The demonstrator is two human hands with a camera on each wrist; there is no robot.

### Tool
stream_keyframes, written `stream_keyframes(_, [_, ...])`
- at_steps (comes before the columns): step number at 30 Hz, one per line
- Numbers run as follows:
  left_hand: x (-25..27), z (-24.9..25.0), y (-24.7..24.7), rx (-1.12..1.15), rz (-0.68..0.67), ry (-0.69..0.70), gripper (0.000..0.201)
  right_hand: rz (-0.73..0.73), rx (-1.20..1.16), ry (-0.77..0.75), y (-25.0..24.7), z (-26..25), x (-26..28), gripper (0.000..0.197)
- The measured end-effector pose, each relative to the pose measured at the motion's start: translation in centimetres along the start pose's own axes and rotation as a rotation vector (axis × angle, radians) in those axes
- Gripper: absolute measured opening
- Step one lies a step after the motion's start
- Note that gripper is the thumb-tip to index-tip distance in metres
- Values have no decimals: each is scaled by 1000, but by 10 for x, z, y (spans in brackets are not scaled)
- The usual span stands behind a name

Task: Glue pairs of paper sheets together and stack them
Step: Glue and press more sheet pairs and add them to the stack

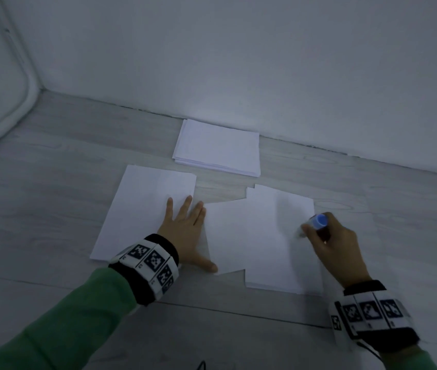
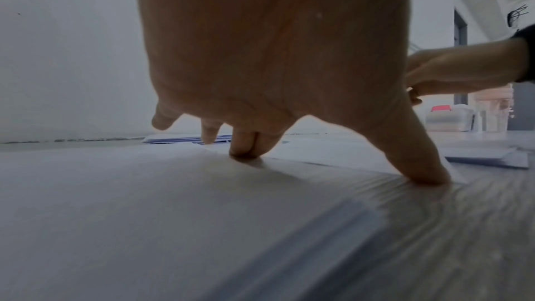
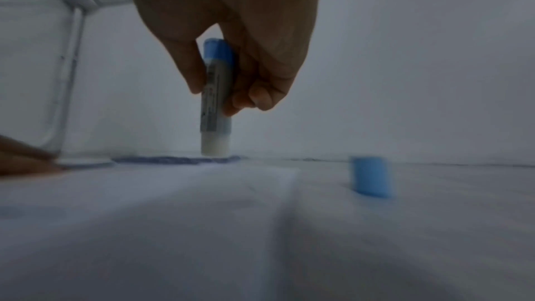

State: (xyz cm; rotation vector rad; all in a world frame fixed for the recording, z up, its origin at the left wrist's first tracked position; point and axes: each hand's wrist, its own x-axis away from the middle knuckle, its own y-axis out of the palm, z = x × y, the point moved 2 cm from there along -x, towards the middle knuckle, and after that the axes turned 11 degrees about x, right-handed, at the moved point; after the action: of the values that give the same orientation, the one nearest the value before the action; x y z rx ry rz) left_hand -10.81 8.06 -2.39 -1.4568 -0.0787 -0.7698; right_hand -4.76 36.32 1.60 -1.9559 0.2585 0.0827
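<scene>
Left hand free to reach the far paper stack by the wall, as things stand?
Probably yes. The left hand lies flat, holding nothing, on the left sheets. The far stack sits straight beyond its fingertips with only bare floor between. The right hand and glue stick are off to the side.

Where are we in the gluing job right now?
Done, apparently: a stack by the wall, though whether its sheets are glued pairs cannot be told. In hand: the right hand holds the uncapped glue stick over the top sheet, while the left hand presses the papers flat. Left: the left pile and the pile under the top sheet.
</scene>
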Motion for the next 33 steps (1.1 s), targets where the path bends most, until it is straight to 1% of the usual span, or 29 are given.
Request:
stream_keyframes(2, [0, 1, -1, -7, 3, -3, 132, 37, -76, -23, 3, -21, -12, 14])
stream_keyframes(3, [1, 1, -2, -9, 5, -3, 132, 25, -125, -44, 8, -35, -19, 15])
stream_keyframes(5, [0, 2, -2, -16, 13, -4, 132, -40, -196, -78, 23, -66, -32, 16])
stream_keyframes(8, [1, 2, -4, -22, 25, -9, 132, -110, -207, -135, 49, -107, -52, 21])
stream_keyframes(12, [3, 4, -5, -47, 32, -20, 133, -228, -154, -217, 73, -131, -64, 20])
stream_keyframes(15, [3, 5, -6, -54, 37, -20, 133, -267, -102, -246, 80, -128, -65, 20])
stream_keyframes(19, [2, 5, -7, -65, 26, -16, 133, -226, -61, -198, 73, -109, -69, 19])
stream_keyframes(26, [1, 5, -7, -87, 17, -13, 133, -194, -46, -132, 59, -71, -79, 17])
stream_keyframes(33, [0, 5, -7, -100, 10, -7, 135, -136, -24, -76, 47, -39, -87, 18])
